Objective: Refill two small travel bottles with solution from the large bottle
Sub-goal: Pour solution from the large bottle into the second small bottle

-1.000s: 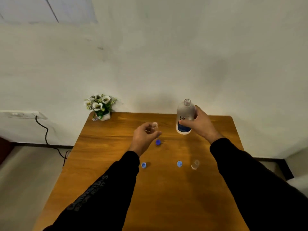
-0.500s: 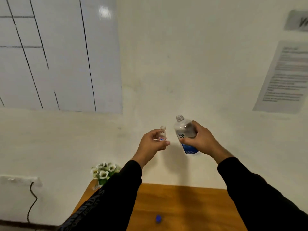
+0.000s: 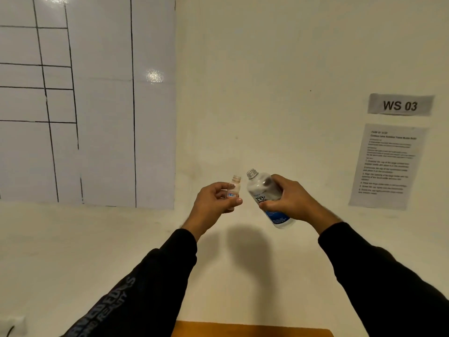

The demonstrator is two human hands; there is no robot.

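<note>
My left hand (image 3: 213, 200) holds a small clear travel bottle (image 3: 234, 189) upright, uncapped, its open neck at the top. My right hand (image 3: 289, 200) grips the large white bottle (image 3: 264, 193) with a blue label, also uncapped. The large bottle is tilted, its open mouth leaning left toward the small bottle's neck, a short gap apart. Both are raised in front of the wall, well above the table. The second travel bottle and the caps are out of view.
Only a strip of the wooden table (image 3: 250, 330) shows at the bottom edge. A whiteboard sheet with black lines (image 3: 87, 100) covers the wall at left. A "WS 03" sign (image 3: 399, 105) and a printed sheet (image 3: 386, 166) hang at right.
Both hands rose with their bottles and the view tipped up, leaving the table top behind. The large bottle has tilted further toward the small bottle.
</note>
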